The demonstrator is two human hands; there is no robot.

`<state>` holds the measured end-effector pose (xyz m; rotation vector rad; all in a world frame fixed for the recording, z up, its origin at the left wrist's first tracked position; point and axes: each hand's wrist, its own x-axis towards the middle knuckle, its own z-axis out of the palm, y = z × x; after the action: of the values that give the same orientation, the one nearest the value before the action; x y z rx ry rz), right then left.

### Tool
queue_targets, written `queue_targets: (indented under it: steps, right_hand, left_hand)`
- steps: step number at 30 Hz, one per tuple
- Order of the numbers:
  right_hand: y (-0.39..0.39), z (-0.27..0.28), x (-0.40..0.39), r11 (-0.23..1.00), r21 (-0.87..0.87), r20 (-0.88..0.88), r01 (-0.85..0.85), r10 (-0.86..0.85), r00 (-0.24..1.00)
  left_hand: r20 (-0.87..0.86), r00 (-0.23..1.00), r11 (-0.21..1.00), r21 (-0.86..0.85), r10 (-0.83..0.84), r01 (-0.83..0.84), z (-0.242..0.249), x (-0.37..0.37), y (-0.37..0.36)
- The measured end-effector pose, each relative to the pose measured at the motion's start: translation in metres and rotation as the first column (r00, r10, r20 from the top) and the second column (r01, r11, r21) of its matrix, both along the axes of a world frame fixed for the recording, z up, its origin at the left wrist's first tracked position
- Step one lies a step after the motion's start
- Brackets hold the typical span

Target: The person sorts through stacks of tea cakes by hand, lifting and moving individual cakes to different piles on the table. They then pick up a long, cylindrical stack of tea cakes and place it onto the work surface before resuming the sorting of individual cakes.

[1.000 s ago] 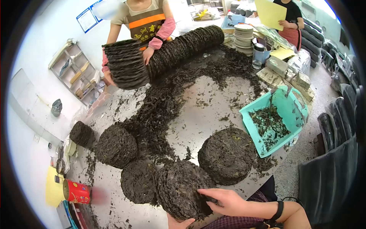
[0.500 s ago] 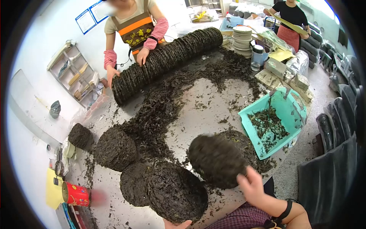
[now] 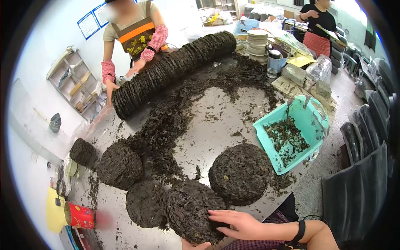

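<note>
A thick dark round stack of pressed leafy discs [image 3: 189, 206] stands at the table's near edge. My right hand [image 3: 233, 223] lies on its right side, with thumb and fingers apart. My left hand [image 3: 195, 245] shows only partly at the bottom edge, thumb against the stack's lower side; its other fingers are hidden. Just right of the stack, a flat round dark disc [image 3: 240, 174] rests on the table. To the left are a smaller round disc [image 3: 145, 204], a round stack [image 3: 120, 166] and a small stack [image 3: 82, 151].
Across the table [image 3: 208, 121], a co-worker [image 3: 137, 41] handles a long dark roll of discs [image 3: 175, 75]. Loose dark leaves [image 3: 162, 133] lie scattered. A turquoise scoop [image 3: 291, 133] sits right, a red tin [image 3: 80, 215] left. Another person [image 3: 318, 29] stands at the back.
The disc that my right hand held is now lying flat on the right. My right hand has moved left onto the thick stack. The view has shifted slightly.
</note>
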<state>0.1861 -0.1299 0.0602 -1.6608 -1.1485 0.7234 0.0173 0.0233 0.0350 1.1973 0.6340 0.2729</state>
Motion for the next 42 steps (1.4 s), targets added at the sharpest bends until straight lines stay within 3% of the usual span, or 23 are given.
queue_targets:
  steps: [2, 4, 6, 10, 13, 16, 17, 18, 20, 22, 24, 25, 26, 28, 29, 31, 33, 35, 36, 37, 39, 40, 42]
  right_hand:
    - [0.002, 0.006, -0.004, 0.998, -0.038, -0.063, -0.04, 0.037, 0.997]
    - [0.006, 0.016, -0.014, 0.991, 0.113, 0.086, 0.078, -0.088, 0.992]
    - [0.007, 0.004, -0.012, 0.992, 0.083, 0.092, 0.093, -0.101, 0.991]
    - [-0.003, 0.005, 0.0, 0.993, 0.097, -0.067, 0.066, -0.06, 0.996]
    - [-0.018, 0.014, 0.003, 0.957, -0.026, -0.044, 0.288, -0.289, 0.956]
    - [-0.037, -0.008, 0.021, 0.61, -0.006, -0.177, 0.792, -0.78, 0.6]
    - [-0.042, -0.011, 0.037, 0.575, 0.04, -0.468, 0.817, -0.712, 0.523]
    - [-0.05, -0.027, 0.051, 0.533, 0.053, -0.49, 0.845, -0.723, 0.487]
    - [-0.05, -0.046, 0.056, 0.301, 0.136, -0.067, 0.944, -0.948, 0.312]
    - [-0.048, -0.027, 0.037, 0.462, 0.227, -0.114, 0.857, -0.862, 0.495]
    - [-0.044, -0.004, 0.024, 0.895, 0.121, -0.038, 0.429, -0.427, 0.903]
    - [-0.029, 0.011, 0.011, 0.949, 0.155, -0.144, 0.274, -0.253, 0.957]
    - [-0.015, 0.013, -0.001, 0.952, 0.225, 0.002, 0.207, -0.213, 0.977]
    - [-0.004, 0.014, -0.01, 0.999, 0.049, 0.034, -0.015, 0.013, 0.999]
    - [-0.002, 0.013, -0.009, 0.997, 0.075, 0.04, 0.001, -0.004, 0.999]
    - [-0.001, 0.012, -0.005, 0.995, 0.102, 0.046, 0.004, -0.009, 0.999]
    - [-0.012, 0.01, 0.003, 0.987, 0.155, -0.148, 0.035, -0.011, 0.989]
    - [-0.025, 0.014, 0.011, 0.921, 0.034, -0.157, 0.387, -0.378, 0.913]
    - [-0.034, 0.007, 0.014, 0.811, -0.02, -0.112, 0.585, -0.583, 0.805]
    - [-0.038, 0.013, 0.025, 0.684, -0.108, -0.263, 0.722, -0.72, 0.642]
    - [-0.046, -0.02, 0.054, 0.504, 0.105, -0.508, 0.857, -0.714, 0.482]
    - [-0.04, -0.031, 0.06, 0.322, 0.197, -0.305, 0.926, -0.878, 0.37]
    - [-0.048, -0.03, 0.052, 0.385, 0.236, -0.061, 0.892, -0.91, 0.409]
  left_hand:
    - [0.001, 1.0, 0.999, 0.033, 0.0, 0.0, -0.011, -0.003, 0.001]
    - [0.0, 1.0, 0.997, 0.075, -0.003, 0.003, -0.009, -0.006, 0.0]
    - [-0.028, 0.999, 0.997, -0.065, 0.029, -0.031, 0.002, 0.004, -0.003]
    - [0.037, 0.999, 0.998, 0.068, -0.001, -0.001, -0.011, -0.001, 0.007]
    - [-0.029, 0.998, 0.992, 0.111, 0.059, -0.055, -0.003, -0.003, 0.007]
    - [-0.063, 0.99, 0.978, 0.175, 0.124, -0.111, -0.004, -0.009, 0.012]
    - [-0.045, 0.994, 0.984, 0.153, 0.099, -0.091, -0.003, -0.01, 0.013]
    - [-0.026, 0.997, 0.989, 0.131, 0.074, -0.07, -0.003, -0.011, 0.013]
    - [-0.042, 0.997, 0.996, 0.072, 0.058, -0.055, 0.002, -0.006, 0.01]
    - [-0.063, 0.998, 0.988, 0.152, 0.029, -0.019, 0.001, -0.002, 0.005]
    - [-0.154, 0.988, 0.992, 0.128, 0.03, -0.01, 0.011, 0.005, -0.004]
    - [-0.229, 0.973, 0.994, 0.113, 0.033, -0.007, 0.014, 0.009, -0.006]
    - [-0.225, 0.974, 0.993, 0.117, 0.026, 0.0, 0.01, 0.009, -0.006]
    - [-0.109, 0.993, 0.986, 0.156, -0.035, 0.052, 0.005, 0.009, -0.007]
    - [-0.102, 0.994, 0.999, 0.038, -0.031, 0.035, 0.011, 0.01, -0.008]
    - [-0.073, 0.997, 1.0, 0.015, -0.008, 0.01, 0.021, 0.011, -0.005]
    - [-0.106, 0.993, 0.998, 0.058, 0.046, -0.04, 0.017, 0.002, 0.002]
    - [-0.085, 0.994, 0.991, 0.121, 0.075, -0.064, 0.008, -0.006, 0.009]
    - [-0.063, 0.994, 0.98, 0.18, 0.094, -0.082, 0.005, -0.009, 0.011]
    - [-0.022, 0.996, 0.986, 0.147, 0.081, -0.077, 0.004, -0.011, 0.013]
    - [-0.024, 0.998, 0.993, 0.101, 0.064, -0.062, 0.006, -0.011, 0.013]
    - [-0.024, 0.999, 0.997, 0.061, 0.046, -0.045, 0.007, -0.01, 0.014]
    - [0.029, 0.999, 0.999, 0.053, 0.012, -0.014, 0.002, -0.004, 0.013]
